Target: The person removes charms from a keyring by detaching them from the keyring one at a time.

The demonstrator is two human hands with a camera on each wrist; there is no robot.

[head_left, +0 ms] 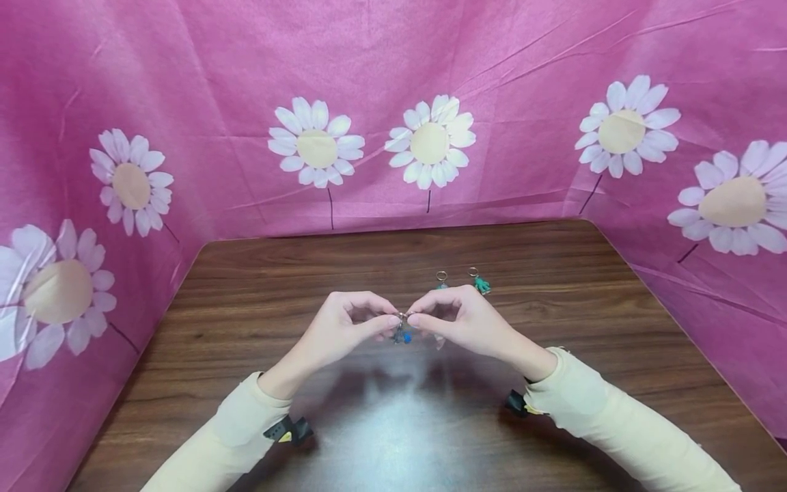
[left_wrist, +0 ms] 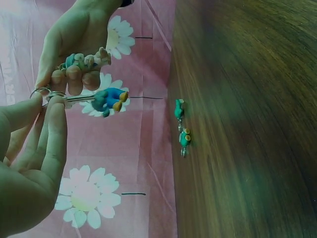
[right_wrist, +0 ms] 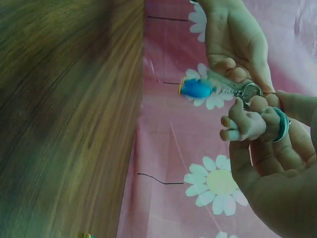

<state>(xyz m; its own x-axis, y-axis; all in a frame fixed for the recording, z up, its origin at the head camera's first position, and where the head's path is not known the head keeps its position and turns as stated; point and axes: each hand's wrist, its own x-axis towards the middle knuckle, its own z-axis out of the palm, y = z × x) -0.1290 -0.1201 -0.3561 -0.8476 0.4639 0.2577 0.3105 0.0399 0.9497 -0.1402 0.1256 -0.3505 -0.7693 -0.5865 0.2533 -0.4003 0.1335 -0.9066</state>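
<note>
Above the table, my left hand (head_left: 341, 331) and right hand (head_left: 464, 318) meet fingertip to fingertip. Thumb and forefinger of the left pinch a silver key ring (right_wrist: 251, 92). From it hang a chain, a flat grey metal piece like a key (right_wrist: 223, 83), and a small blue-and-yellow figurine (left_wrist: 113, 98). My right thumb and forefinger pinch the ring of a second keychain, whose pale figurine with a teal band (right_wrist: 251, 124) hangs against the right fingers. The exact place where the two rings meet is partly hidden by the fingertips.
Beyond my right hand, a green figurine keychain (head_left: 481, 283) lies on the wooden table (head_left: 277, 273). Another keychain, its ring (head_left: 441, 275) showing, lies to its left, partly behind that hand. Pink cloth (head_left: 522, 82) with daisies surrounds the table's back and sides.
</note>
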